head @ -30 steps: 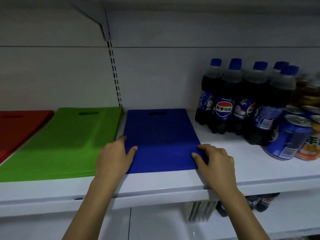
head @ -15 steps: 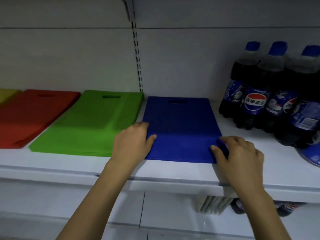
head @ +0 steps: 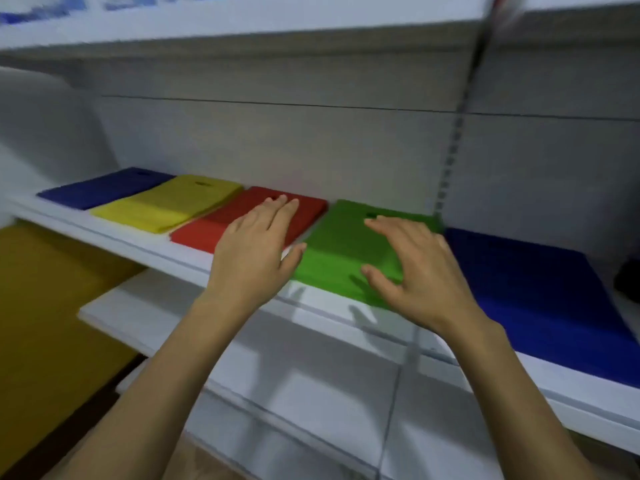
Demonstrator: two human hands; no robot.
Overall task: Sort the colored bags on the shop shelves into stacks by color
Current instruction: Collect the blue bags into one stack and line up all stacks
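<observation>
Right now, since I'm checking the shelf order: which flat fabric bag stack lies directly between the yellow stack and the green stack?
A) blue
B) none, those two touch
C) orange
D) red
D: the flat red fabric bag stack lies on the shelf between the yellow bag stack on its left and the green bag stack on its right.

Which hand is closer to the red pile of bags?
Left. The left hand has its fingers stretched over the right part of the red pile. The right hand is farther off, spread above the green pile next to it on the right.
</observation>
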